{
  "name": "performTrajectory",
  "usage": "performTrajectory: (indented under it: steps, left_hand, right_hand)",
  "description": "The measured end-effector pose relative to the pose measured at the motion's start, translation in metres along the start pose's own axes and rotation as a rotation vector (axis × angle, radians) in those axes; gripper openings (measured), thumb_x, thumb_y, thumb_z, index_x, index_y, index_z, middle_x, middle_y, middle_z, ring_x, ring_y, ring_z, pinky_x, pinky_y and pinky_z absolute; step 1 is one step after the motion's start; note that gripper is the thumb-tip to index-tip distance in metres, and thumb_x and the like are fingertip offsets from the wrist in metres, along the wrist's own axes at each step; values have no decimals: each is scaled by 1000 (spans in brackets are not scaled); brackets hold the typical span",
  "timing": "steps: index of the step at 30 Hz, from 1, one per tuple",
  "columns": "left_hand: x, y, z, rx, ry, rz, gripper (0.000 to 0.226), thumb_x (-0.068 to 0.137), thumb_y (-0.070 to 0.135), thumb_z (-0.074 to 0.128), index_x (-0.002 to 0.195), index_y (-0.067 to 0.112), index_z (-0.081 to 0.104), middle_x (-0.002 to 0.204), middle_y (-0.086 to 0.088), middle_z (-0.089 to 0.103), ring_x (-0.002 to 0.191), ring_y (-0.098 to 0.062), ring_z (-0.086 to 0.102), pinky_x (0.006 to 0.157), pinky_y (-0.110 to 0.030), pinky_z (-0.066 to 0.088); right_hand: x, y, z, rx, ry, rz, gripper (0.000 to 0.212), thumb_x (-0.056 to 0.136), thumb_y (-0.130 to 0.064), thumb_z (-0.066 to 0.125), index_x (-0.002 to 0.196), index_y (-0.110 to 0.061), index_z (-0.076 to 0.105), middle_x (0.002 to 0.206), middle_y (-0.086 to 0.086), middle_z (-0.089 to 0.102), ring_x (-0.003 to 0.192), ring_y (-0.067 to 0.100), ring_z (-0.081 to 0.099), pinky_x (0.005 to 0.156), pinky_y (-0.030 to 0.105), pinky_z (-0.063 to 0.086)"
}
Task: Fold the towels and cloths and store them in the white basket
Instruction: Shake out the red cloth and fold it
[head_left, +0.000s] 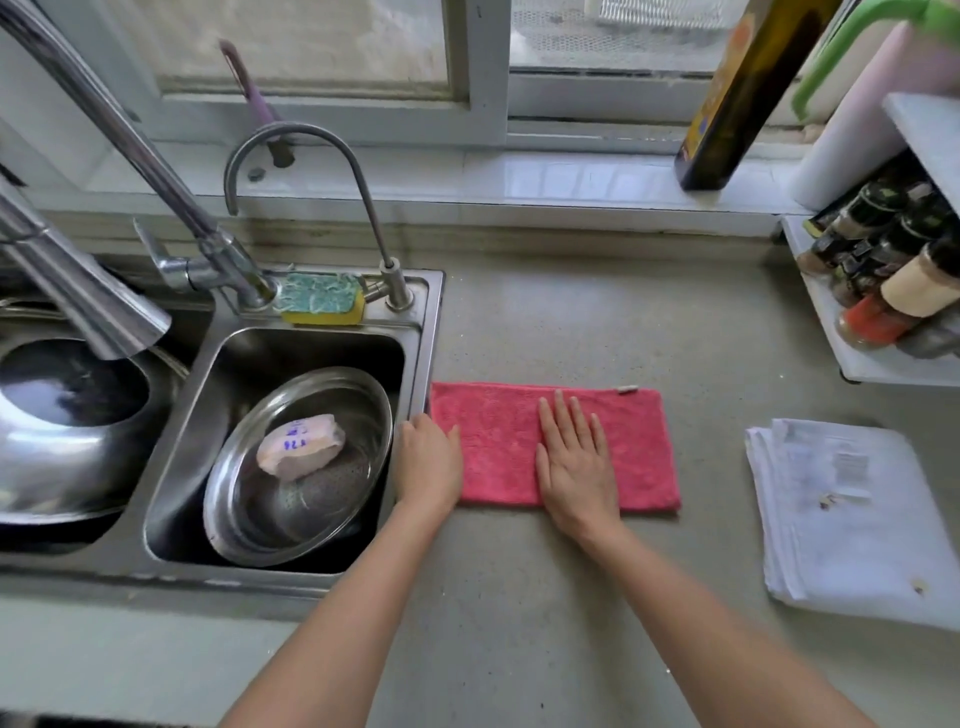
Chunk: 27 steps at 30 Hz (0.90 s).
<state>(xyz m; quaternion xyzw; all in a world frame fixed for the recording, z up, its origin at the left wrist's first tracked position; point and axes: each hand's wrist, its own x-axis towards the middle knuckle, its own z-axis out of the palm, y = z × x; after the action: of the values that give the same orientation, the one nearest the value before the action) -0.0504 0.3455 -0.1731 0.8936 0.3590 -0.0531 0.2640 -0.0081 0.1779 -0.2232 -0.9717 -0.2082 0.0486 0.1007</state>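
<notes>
1. The pink cloth (556, 447) looks light and limp, a soft nubby microfibre that will sag wherever it is not supported. It should drape rather than hold a crease, so each fold probably needs pressing flat.
2. The best hold is likely at its short end beside the sink (431, 332), pinching both layers at the corner and carrying that end across to the far short edge.
3. The cloth lies flat on the grey counter (571, 597), its left end just beside the sink rim. It forms a long rectangle, apparently already doubled lengthwise, with a small white tag at its far right corner.
4. The left hand (427, 465) sits at the cloth's sink-side end with fingers curled down over the edge. Whether they actually pinch the fabric cannot be told, as the fingertips are hidden.
5. The right hand (574, 457) rests palm down on the middle of the cloth, fingers straight and slightly spread, pressing it to the counter.
6. A folded white towel (852, 514) lies on the counter well to the right of the sink, beyond the pink cloth and apart from it.
7. The white basket is not in view.
</notes>
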Motion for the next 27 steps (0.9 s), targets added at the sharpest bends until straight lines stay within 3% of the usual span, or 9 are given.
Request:
performTrajectory:
  steps: [5, 7, 10, 15, 17, 19, 21, 24, 27]
  left_hand:
    - [10, 3, 11, -184, -140, -95, 46, 97, 39, 47, 116, -2, 55, 116, -18, 61, 107, -35, 58, 89, -41, 47]
    - [19, 1, 14, -346, -159, -76, 45, 97, 41, 46, 100, -1, 63, 98, -15, 65, 93, -32, 61, 76, -36, 47]
    - [22, -3, 15, -569, -127, -79, 39, 96, 38, 50, 73, 8, 55, 66, -6, 52, 64, -22, 50, 56, -31, 33]
    - [15, -7, 20, -699, -100, -133, 35, 94, 35, 54, 82, 3, 61, 76, -14, 63, 70, -30, 61, 62, -37, 47]
    - [14, -2, 14, -757, -118, -83, 24, 94, 30, 55, 81, 12, 63, 84, -16, 68, 79, -35, 66, 71, -43, 54]
    - [13, 8, 7, -795, -172, -6, 19, 95, 29, 55, 85, 16, 64, 86, -14, 69, 82, -35, 67, 75, -46, 55]
    - [10, 20, 9, -767, -230, 46, 23, 95, 30, 54, 97, 11, 66, 89, -13, 70, 82, -33, 67, 76, -46, 55]
    - [0, 43, 19, -685, -266, 107, 22, 94, 23, 56, 106, 10, 69, 94, -4, 71, 85, -17, 66, 79, -35, 54]
    - [-12, 67, 31, -685, -311, 140, 16, 92, 14, 58, 101, 11, 71, 94, -2, 71, 85, -12, 63, 80, -28, 50]
  right_hand:
    - [0, 0, 3, -37, -49, 6, 62, 93, -42, 3, 152, -24, 2, 159, 2, -6, 146, 17, -10, 116, 36, -9]
    - [0, 0, 4, -41, -32, 14, 61, 94, -41, 6, 152, -23, 6, 159, 2, -3, 146, 18, -7, 116, 36, -9]
    - [0, -1, 5, -50, -41, 14, 61, 94, -41, 6, 152, -23, 6, 159, 3, -3, 147, 18, -7, 117, 37, -7]
    - [2, 1, -7, 11, -154, -40, 65, 89, -48, -4, 151, -27, -8, 157, 0, -18, 143, 14, -22, 115, 33, -17]
    - [3, 9, -22, 191, -122, 5, 62, 96, -46, 18, 152, -22, 7, 159, 1, -5, 146, 13, -10, 117, 29, -13]
    - [3, 28, -42, 366, 84, 218, 54, 98, -30, 45, 146, -10, 31, 153, 10, 28, 143, 24, 20, 118, 35, 10]
    - [3, 54, -60, 399, 170, 465, 46, 93, -20, 55, 133, -2, 44, 135, 17, 45, 126, 30, 40, 107, 38, 29]
    - [7, 85, -72, 428, -10, 574, 35, 90, -19, 62, 119, -2, 51, 119, 14, 53, 104, 25, 51, 86, 31, 40]
    - [17, 94, -79, 504, -93, 572, 14, 84, -12, 66, 95, -8, 58, 90, 6, 62, 77, 17, 53, 64, 26, 37]
